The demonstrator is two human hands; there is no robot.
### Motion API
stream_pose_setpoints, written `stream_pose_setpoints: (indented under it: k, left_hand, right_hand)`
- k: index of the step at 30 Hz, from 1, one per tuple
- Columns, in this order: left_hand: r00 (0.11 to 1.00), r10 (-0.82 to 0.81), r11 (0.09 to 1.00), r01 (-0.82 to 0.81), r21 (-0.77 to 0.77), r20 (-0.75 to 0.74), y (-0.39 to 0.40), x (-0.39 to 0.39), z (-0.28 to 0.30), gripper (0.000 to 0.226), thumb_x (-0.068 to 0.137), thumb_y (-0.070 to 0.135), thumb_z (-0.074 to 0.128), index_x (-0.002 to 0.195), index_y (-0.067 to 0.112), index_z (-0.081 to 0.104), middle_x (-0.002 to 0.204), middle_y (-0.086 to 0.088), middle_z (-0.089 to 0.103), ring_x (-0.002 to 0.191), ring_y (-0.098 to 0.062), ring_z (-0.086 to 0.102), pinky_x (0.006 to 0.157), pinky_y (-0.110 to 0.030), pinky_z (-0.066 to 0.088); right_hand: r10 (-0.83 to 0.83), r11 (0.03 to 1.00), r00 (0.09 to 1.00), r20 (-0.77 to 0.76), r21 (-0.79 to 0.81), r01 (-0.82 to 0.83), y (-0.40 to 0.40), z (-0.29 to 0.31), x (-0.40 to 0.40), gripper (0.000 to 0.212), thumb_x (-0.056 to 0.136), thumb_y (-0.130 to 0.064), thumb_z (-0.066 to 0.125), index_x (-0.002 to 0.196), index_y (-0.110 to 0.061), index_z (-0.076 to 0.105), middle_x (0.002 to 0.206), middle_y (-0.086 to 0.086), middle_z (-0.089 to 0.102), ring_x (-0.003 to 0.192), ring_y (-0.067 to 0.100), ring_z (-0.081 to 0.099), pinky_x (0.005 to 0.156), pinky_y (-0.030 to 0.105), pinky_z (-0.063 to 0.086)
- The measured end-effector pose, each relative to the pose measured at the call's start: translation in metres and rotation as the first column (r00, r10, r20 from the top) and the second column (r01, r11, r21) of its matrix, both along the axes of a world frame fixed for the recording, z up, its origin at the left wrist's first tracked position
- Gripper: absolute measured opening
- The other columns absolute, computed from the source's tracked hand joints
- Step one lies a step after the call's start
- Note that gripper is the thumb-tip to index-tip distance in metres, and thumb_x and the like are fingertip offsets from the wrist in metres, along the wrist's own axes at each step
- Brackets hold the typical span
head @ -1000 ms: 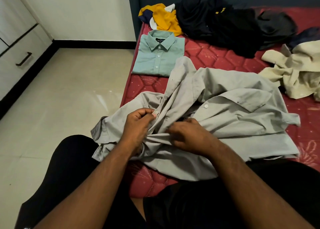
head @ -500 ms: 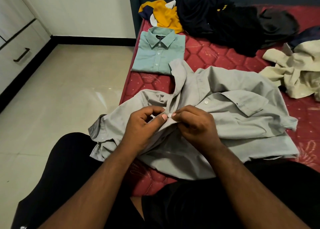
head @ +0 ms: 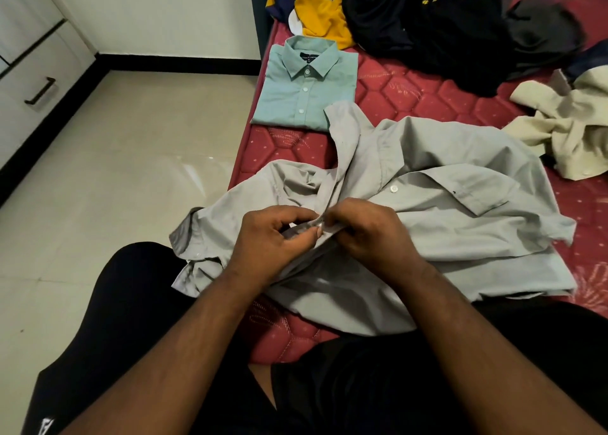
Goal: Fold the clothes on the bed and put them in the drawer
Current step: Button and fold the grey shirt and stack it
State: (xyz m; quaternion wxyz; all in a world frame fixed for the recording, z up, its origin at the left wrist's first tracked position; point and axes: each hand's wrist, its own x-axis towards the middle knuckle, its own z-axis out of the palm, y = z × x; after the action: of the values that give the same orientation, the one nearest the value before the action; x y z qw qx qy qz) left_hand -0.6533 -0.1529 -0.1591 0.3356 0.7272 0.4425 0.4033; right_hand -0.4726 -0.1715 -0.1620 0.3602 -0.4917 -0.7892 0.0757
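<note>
drawer (head: 36, 82) far left, closed | left hand (head: 273, 237) pinches grey shirt (head: 444, 224) placket | right hand (head: 368, 234) pinches same edge, fingertips meeting | shirt spread on red mattress (head: 411, 95) | green shirt (head: 306, 89) folded behind | cream garment (head: 572, 128) far right

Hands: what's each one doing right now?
Left hand: pinching the grey shirt front edge.
Right hand: pinching the same edge.
</note>
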Motion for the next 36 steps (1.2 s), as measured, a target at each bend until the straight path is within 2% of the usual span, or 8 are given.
stream_pose_setpoints:
  k: [3,7,12,23,28,30,33,36]
  left_hand:
    - [0.993,-0.012,0.975,0.038,0.217,-0.121,0.001,-0.003,-0.005,0.016,0.076,0.019,0.077,0.088,0.01,0.078,0.083,0.002,0.075,0.074,0.0,0.067,0.07,-0.019,0.054]
    - [0.988,0.032,0.922,0.029,0.387,-0.152,-0.005,-0.004,-0.012,0.011,0.079,0.015,0.073,0.086,0.008,0.078,0.083,-0.001,0.076,0.073,-0.009,0.069,0.065,-0.03,0.056]
    - [0.974,0.104,0.827,0.029,0.562,-0.203,-0.015,-0.004,-0.019,0.008,0.087,0.01,0.071,0.086,0.004,0.077,0.085,-0.003,0.075,0.076,-0.012,0.071,0.067,-0.027,0.057]
    - [0.931,0.267,0.782,-0.058,0.62,-0.251,-0.017,0.004,-0.021,0.018,0.089,0.017,0.063,0.074,0.008,0.066,0.063,-0.003,0.064,0.054,-0.015,0.057,0.046,-0.033,0.046]
    - [0.891,0.28,0.935,-0.169,0.313,-0.358,-0.011,0.012,-0.012,0.025,0.084,0.029,0.051,0.091,0.013,0.067,0.061,-0.005,0.061,0.051,-0.026,0.058,0.046,-0.031,0.047]
    - [0.867,0.259,0.95,-0.149,0.275,-0.425,-0.003,0.005,-0.012,0.034,0.083,0.031,0.05,0.107,0.018,0.071,0.067,-0.007,0.068,0.057,-0.027,0.063,0.052,-0.033,0.05]
    - [0.824,0.246,0.959,-0.133,0.249,-0.51,0.009,-0.016,-0.01,0.026,0.082,0.033,0.053,0.095,0.023,0.074,0.082,-0.001,0.073,0.073,-0.024,0.07,0.058,-0.033,0.054]
    - [0.757,0.11,0.991,-0.129,0.018,-0.644,0.011,-0.02,-0.005,0.03,0.078,0.036,0.053,0.096,0.028,0.075,0.109,0.006,0.068,0.102,-0.021,0.063,0.082,-0.036,0.051]
  right_hand:
    - [0.051,0.983,0.996,-0.074,-0.17,-0.063,0.005,0.005,0.005,0.051,0.071,-0.006,0.062,0.12,-0.022,0.065,0.095,-0.004,0.074,0.081,0.019,0.071,0.068,0.036,0.058]
    - [0.084,0.979,0.996,-0.009,-0.186,-0.085,0.013,0.005,0.007,0.029,0.063,-0.007,0.065,0.089,-0.009,0.077,0.078,0.004,0.075,0.069,0.022,0.071,0.06,0.037,0.058]
    - [0.034,0.979,0.999,0.027,-0.201,-0.028,0.008,0.002,0.004,0.026,0.064,-0.014,0.062,0.085,-0.012,0.078,0.074,0.001,0.074,0.065,0.021,0.071,0.059,0.027,0.055]
    - [-0.077,0.991,0.99,0.117,-0.104,0.089,0.001,0.003,-0.011,0.025,0.071,-0.032,0.043,0.064,-0.014,0.06,0.055,0.001,0.06,0.049,0.027,0.059,0.045,0.026,0.039]
    - [-0.117,0.985,0.98,0.162,-0.106,0.135,-0.001,-0.003,-0.018,0.027,0.08,-0.031,0.045,0.069,-0.015,0.064,0.059,0.002,0.062,0.052,0.026,0.06,0.048,0.023,0.032]
    - [-0.077,0.968,0.997,0.028,-0.239,0.081,-0.004,-0.002,-0.014,0.018,0.084,-0.025,0.056,0.091,-0.017,0.07,0.078,-0.003,0.072,0.071,0.017,0.067,0.059,0.026,0.047]
    - [-0.214,0.887,0.936,-0.28,-0.457,0.066,-0.005,0.002,0.006,0.005,0.092,-0.02,0.064,0.095,-0.017,0.066,0.083,-0.014,0.07,0.079,-0.001,0.065,0.07,0.017,0.046]
    - [-0.237,0.874,0.969,-0.073,-0.451,0.18,0.003,-0.008,0.016,0.012,0.093,-0.014,0.059,0.089,-0.013,0.071,0.081,-0.006,0.07,0.082,0.017,0.065,0.071,0.027,0.043]
